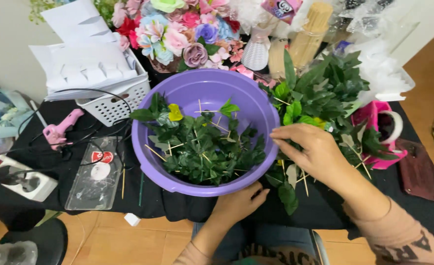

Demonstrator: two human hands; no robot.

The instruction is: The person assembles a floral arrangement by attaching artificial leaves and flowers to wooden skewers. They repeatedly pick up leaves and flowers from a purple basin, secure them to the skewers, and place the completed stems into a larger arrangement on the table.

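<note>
A purple plastic basin (256,105) sits on the black-covered table, filled with green artificial leaves (202,145) mounted on thin wooden sticks. My left hand (239,202) rests against the basin's near rim from below, fingers curled on its edge. My right hand (311,147) lies at the basin's right rim, fingers spread, on a pile of loose green leaves and sticks (325,95) beside the basin. Whether it grips a leaf or stick is hidden by the fingers.
Behind the basin stands a bouquet of artificial flowers (177,34). A white basket (116,105) with papers, a pink glue gun (60,128), cables and a clear tray (95,174) lie left. A pink mug (386,130) and a dark red flat case (418,169) lie right. Wooden skewers (311,34) stand at the back.
</note>
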